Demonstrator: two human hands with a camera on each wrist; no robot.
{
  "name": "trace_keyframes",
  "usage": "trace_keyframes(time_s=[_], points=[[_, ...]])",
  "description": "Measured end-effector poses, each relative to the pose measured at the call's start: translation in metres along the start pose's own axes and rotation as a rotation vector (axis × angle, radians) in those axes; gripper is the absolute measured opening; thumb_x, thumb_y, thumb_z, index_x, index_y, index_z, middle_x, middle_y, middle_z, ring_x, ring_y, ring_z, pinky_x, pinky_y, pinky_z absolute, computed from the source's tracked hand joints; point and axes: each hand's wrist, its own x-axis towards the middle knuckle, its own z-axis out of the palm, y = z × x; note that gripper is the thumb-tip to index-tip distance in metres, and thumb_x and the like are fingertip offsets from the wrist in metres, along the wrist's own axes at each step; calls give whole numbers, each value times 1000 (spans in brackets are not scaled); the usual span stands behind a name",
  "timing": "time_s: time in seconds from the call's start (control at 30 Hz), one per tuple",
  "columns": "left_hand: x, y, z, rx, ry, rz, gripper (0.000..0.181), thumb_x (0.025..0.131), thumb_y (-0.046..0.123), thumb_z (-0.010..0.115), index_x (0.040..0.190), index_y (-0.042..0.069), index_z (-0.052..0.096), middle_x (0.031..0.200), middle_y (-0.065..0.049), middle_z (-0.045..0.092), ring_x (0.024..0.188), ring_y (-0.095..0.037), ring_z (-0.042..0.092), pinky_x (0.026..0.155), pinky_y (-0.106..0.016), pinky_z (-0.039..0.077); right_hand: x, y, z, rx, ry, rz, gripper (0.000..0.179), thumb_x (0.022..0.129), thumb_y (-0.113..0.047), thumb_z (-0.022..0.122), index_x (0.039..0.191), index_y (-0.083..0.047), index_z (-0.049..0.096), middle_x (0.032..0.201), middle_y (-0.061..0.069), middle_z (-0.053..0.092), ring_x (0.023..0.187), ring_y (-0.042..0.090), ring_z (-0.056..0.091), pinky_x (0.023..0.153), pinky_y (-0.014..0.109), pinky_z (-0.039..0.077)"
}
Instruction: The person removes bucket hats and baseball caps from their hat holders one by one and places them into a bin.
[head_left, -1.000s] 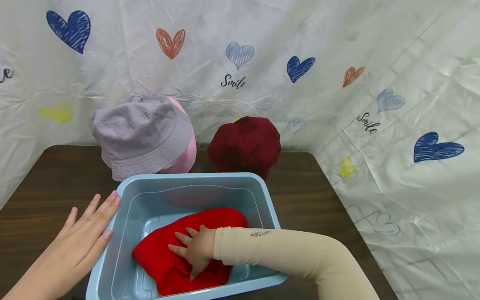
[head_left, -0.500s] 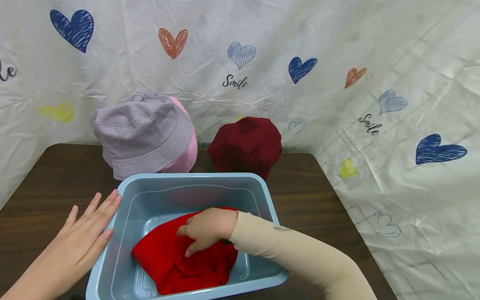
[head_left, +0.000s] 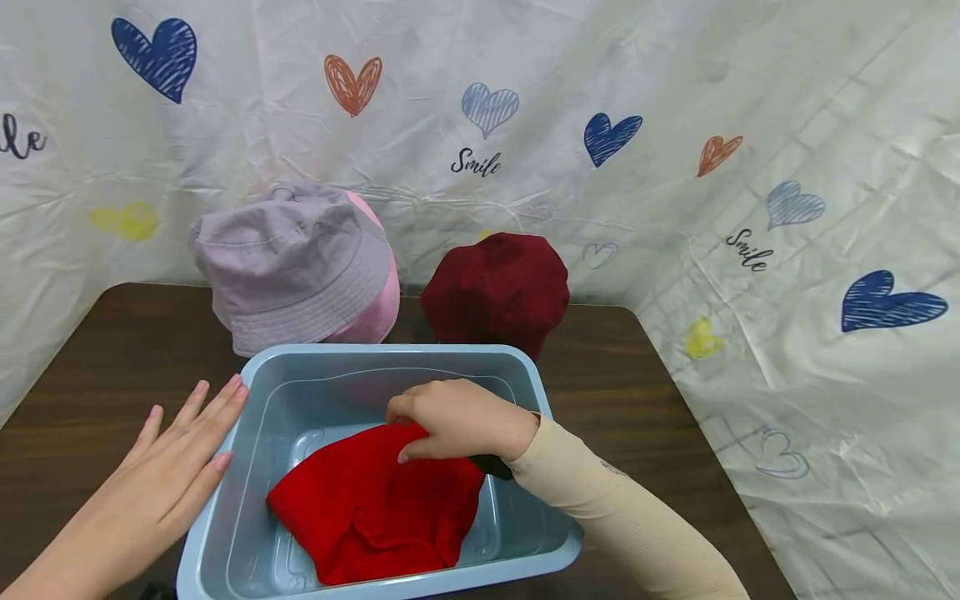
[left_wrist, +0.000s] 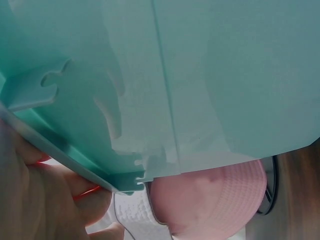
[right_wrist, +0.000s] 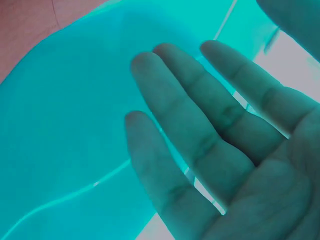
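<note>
Our left hand, fingers spread, rests against the blue basin at nine o'clock. Inside, toward six, lies the red hat; at two, our right hand hangs over it, fingers apart. Beyond: lilac hat at eleven, maroon hat at one.

Creased, heart-printed sheeting — white — backs a brown table.

A dark-brown wood-grain surface carries a light-blue rectangular plastic bin, with a lavender cloth bucket hat, pink fabric and a rounded burgundy cloth hat behind.
</note>
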Motion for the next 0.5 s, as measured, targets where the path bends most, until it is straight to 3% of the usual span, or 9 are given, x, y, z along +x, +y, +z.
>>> trace_keyframes(time_s=[0.2,0.5], points=[[1,0,0,-5,0,-4,62,97,15,49,152,16,20,157,-1,16,144,-19,1,110,-53,-8,-9,7,-5,72,89,32,30,81,-27,75,107,-15,66,98,-4,66,79,5,58,71,18,47],[1,0,1,-7,-3,-13,62,97,15,49,152,17,20,157,0,16,144,-20,1,110,-54,-8,-21,19,-12,108,253,-16,28,82,-25,75,105,-11,67,98,-2,67,85,11,61,78,21,48]])
